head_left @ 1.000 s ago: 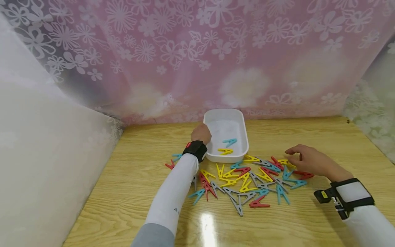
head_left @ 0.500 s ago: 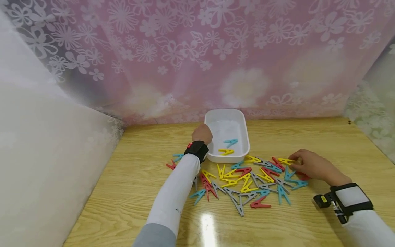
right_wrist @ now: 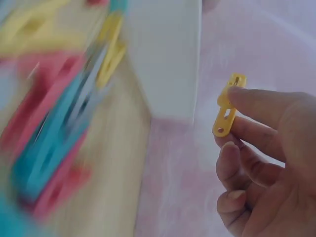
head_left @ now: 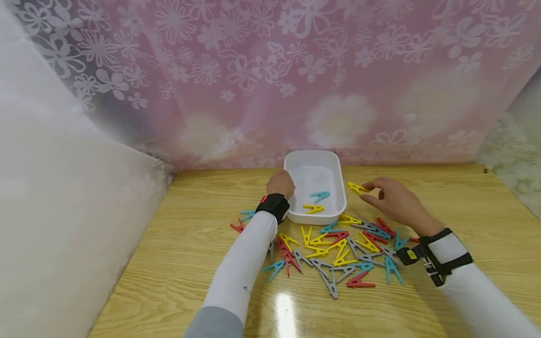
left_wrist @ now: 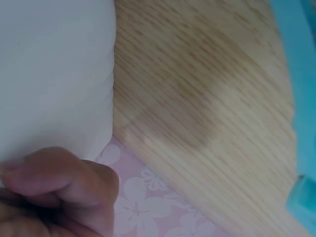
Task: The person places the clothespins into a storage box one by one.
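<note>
Yellow plastic clothes-peg [head_left: 353, 187], slim and A-shaped: held just right of the white rectangular plastic tray [head_left: 313, 219], apart from its wall. By the right grip [head_left: 397, 202], a bare hand, it is pinched between thumb and fingertips at the end away from the tray; the end facing the tray is left free. Other fingers of that hand are seen bent below the peg in the wrist view.

Left grip [head_left: 281, 184], also bare, is placed at the tray's left rim. Bent digits are shown beside the tray wall; whether the rim is pinched or merely touched cannot be told.

Inside the tray, toward its near end: one light-blue plastic peg [head_left: 323, 194] and one yellow plastic peg [head_left: 314, 207]. Scattered in front of the tray on the wood-grained desk [head_left: 203, 281]: loose plastic pegs [head_left: 343, 260] in red, yellow, grey and blue, many overlapped.

Handling, as judged: very light, hard plastic, hardly fragile, perhaps a little slick. Some give is to be expected at the sprung joint, so the spread legs may be closed by a firm squeeze. Hold best taken across both legs, lightly; where pegs are overlapped, neighbours could be snagged.
</note>
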`<state>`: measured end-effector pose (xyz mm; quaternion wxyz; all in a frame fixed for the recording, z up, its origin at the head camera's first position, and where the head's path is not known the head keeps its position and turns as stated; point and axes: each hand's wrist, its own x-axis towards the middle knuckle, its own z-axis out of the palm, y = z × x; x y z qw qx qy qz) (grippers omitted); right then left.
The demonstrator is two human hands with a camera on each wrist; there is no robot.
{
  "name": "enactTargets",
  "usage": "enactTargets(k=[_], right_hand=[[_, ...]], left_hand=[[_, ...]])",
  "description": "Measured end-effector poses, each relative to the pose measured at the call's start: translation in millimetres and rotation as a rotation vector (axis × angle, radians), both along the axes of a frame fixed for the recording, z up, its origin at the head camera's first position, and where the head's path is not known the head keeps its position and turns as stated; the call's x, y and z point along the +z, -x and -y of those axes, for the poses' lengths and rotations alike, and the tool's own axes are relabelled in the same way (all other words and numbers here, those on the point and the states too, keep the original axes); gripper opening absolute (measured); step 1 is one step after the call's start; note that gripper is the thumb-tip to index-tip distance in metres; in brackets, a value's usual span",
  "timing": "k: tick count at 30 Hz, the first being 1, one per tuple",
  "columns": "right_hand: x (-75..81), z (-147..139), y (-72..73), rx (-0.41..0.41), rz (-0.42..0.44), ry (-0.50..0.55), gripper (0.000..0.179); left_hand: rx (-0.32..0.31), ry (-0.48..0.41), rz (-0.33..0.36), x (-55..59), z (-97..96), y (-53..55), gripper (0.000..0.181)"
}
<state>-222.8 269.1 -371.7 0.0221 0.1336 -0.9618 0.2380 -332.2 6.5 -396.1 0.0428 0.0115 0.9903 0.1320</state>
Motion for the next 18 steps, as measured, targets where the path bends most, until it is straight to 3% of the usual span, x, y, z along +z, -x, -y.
enactTargets(k=[7, 14, 18], right_hand=[[-3.9, 42, 21.0, 0.115, 0.024, -0.007, 0.034], [-13.5, 52, 26.2, 0.177, 0.099, 0.007, 0.040], [-12.8, 54, 27.9, 0.168, 0.079, 0.008, 0.041]], left_hand=[[-0.002, 0.002, -0.002, -5.6, -2.0, 1.9, 0.027], [0.017, -0.001, 0.003, -8.0, -3.0, 6.6, 0.025], [0.034, -0.003, 0.002, -11.2, 0.5, 12.1, 0.024]])
